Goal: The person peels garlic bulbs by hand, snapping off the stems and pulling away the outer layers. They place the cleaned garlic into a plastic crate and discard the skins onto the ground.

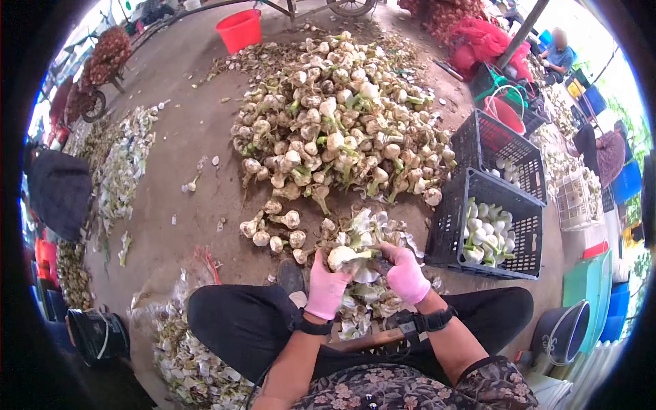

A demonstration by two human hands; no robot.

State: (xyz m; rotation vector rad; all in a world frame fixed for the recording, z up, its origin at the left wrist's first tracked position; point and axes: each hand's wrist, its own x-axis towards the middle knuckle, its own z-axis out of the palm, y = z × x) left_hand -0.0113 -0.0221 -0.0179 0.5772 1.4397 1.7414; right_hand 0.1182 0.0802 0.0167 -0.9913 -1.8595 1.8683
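Note:
My left hand (326, 287), in a pink glove, grips a garlic bulb (339, 257) just above my knees. Its green stalk points right, where my right hand (404, 273), also in a pink glove, is closed on the stalk end; I cannot tell whether that hand also holds a tool. Below both hands lies a heap of peeled skins and cut stalks (362, 295). A few loose bulbs (273, 229) lie on the ground ahead of my left hand.
A big pile of unpeeled garlic (338, 119) covers the concrete ahead. Two dark crates (452, 229) at right hold cleaned bulbs. A red bucket (240, 29) stands far back. Skins lie at left (126, 160). A seated person (559, 56) is far right.

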